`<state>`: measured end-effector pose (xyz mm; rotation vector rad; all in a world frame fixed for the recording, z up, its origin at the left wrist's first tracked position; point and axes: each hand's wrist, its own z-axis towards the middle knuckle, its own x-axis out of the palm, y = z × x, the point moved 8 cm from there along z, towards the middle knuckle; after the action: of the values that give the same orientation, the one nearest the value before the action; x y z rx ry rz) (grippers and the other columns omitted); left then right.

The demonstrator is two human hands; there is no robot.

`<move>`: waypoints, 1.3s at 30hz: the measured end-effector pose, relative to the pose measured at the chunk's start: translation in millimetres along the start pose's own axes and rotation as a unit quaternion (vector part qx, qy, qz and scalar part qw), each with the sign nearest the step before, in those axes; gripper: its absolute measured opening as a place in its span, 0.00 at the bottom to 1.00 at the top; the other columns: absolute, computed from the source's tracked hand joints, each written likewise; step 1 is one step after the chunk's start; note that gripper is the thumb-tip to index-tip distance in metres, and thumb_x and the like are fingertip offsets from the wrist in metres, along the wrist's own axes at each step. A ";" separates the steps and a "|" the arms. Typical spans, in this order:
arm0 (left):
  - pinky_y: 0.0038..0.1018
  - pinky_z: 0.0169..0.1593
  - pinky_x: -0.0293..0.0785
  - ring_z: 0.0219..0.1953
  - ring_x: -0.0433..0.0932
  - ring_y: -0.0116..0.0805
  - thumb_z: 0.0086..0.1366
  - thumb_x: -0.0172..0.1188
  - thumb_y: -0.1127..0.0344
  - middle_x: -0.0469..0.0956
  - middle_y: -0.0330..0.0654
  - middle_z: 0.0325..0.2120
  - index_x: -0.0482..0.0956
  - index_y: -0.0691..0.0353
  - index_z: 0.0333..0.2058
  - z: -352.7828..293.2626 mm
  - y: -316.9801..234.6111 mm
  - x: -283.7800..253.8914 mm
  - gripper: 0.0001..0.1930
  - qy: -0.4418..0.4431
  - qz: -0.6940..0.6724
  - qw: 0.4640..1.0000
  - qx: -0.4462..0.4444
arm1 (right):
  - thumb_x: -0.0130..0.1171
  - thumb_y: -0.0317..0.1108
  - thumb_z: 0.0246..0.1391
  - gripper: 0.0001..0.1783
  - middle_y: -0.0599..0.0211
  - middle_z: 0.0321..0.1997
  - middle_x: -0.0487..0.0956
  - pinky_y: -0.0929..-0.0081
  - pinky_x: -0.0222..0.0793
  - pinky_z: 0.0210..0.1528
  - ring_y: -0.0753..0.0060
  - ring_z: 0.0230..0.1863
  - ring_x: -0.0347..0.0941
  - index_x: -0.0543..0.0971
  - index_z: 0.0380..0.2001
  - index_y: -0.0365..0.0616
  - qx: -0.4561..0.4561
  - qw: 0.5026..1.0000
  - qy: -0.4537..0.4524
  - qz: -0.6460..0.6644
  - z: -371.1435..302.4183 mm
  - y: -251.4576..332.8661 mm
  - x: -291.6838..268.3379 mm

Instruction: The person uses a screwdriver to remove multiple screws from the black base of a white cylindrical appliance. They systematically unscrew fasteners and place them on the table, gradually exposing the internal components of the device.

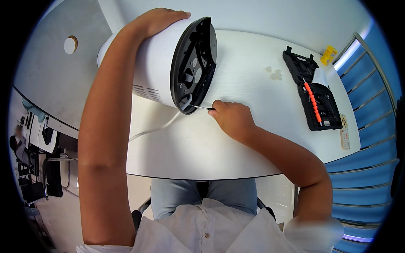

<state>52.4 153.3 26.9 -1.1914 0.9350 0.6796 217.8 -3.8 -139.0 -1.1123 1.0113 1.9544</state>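
White wood-grain table [236, 143] with a curved front edge, grey partition [46, 80] with a round hole behind it, blue slatted blinds [371, 139] at right, pale floor [63, 211], dark office furniture [38, 168] at left, bright even light

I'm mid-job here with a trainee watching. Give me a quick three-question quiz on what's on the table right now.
1. True or false: the white appliance stands upright on its base.
2. Which hand holds the screwdriver? A) left B) right C) neither
3. Fill in: the open black tool case lies on the table to the person's ____.

Key:
1. False. It lies on its side, black base facing the right hand, with the left hand resting on top.
2. B. The tip meets the lower edge of the base, near the white cord.
3. Right.
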 end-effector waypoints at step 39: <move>0.36 0.59 0.65 0.53 0.74 0.49 0.62 0.49 0.41 0.75 0.57 0.51 0.77 0.64 0.51 -16.2 -16.0 -7.5 0.32 -0.012 0.036 0.999 -0.029 | 0.59 0.48 0.55 0.19 0.63 0.16 0.73 0.65 0.64 0.21 0.59 0.18 0.71 0.72 0.23 0.44 0.017 0.999 0.028 -0.027 3.1 11.6 -5.1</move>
<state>58.5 133.7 39.4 -1.2034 0.9474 0.7814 209.1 -7.5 -129.9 -1.1698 1.0286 1.8659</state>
